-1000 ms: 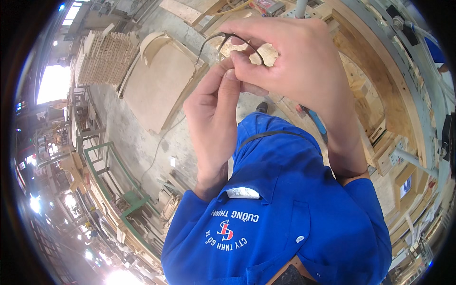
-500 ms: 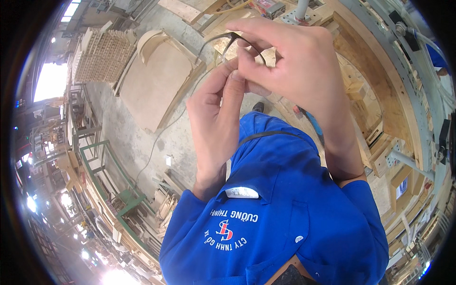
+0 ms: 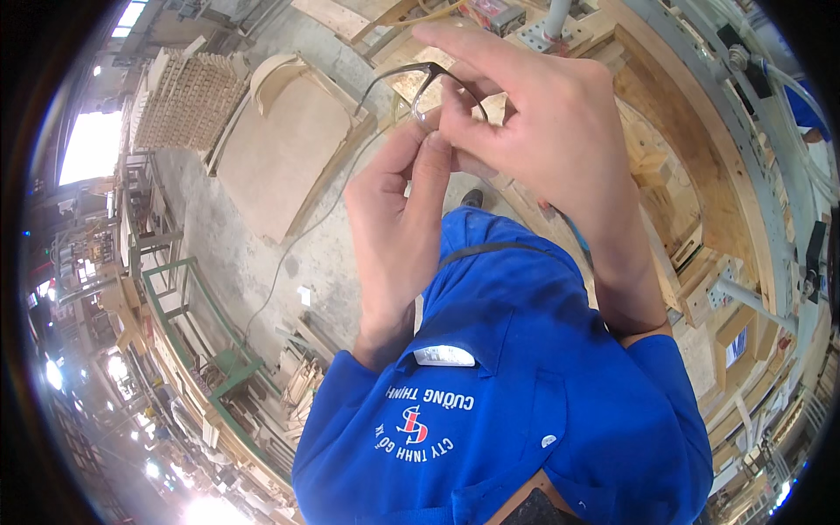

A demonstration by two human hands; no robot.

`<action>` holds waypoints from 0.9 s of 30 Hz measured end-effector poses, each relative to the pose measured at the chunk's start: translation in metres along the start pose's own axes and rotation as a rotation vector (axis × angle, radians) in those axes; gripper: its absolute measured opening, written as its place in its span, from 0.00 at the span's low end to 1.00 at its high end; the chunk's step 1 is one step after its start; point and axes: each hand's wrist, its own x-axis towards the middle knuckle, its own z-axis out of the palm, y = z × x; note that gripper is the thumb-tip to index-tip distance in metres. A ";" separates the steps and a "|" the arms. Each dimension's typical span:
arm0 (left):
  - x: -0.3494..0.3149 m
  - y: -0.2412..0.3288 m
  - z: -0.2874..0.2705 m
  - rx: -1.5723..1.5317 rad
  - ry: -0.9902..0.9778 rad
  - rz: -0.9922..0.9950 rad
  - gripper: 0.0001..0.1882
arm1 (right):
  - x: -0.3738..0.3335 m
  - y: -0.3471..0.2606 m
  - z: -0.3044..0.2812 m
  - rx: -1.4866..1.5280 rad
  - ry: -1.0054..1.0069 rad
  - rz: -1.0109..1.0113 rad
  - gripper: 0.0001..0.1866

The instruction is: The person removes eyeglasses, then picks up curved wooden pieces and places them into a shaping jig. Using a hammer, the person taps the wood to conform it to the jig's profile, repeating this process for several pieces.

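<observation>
A pair of eyeglasses (image 3: 430,67) with a dark, thin frame is up in front of my chest, between my two hands. One temple curves out to the left, and part of a clear lens shows. My left hand (image 3: 394,188) is closed in a pinch, thumb against fingers, at the lens's lower edge. Over the other side of the frame is my right hand (image 3: 560,122), its thumb and fingers closed around the glasses while the index finger sticks out above. My fingers hide much of the lenses.
Left of my hands lies a large flat board (image 3: 271,166) with a curved piece on it, beside a stack of wood strips (image 3: 188,101). A cable (image 3: 280,267) crosses the concrete floor. A green metal frame (image 3: 197,297) stands at left, and a wooden workbench structure (image 3: 752,201) at right.
My right index finger has straightened and lifted slightly away from the frame. Both hands keep nearly the same place with the eyeglasses, and the surroundings have shifted a little.
</observation>
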 end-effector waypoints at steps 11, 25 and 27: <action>-0.002 -0.011 0.000 -0.108 -0.004 0.014 0.15 | 0.000 -0.006 0.001 0.048 0.040 -0.012 0.20; -0.002 -0.003 -0.001 -0.038 -0.030 -0.013 0.16 | 0.013 -0.024 -0.020 0.042 -0.150 0.094 0.24; -0.001 -0.003 0.000 -0.036 -0.032 -0.007 0.16 | 0.013 -0.024 -0.020 0.052 -0.130 0.089 0.23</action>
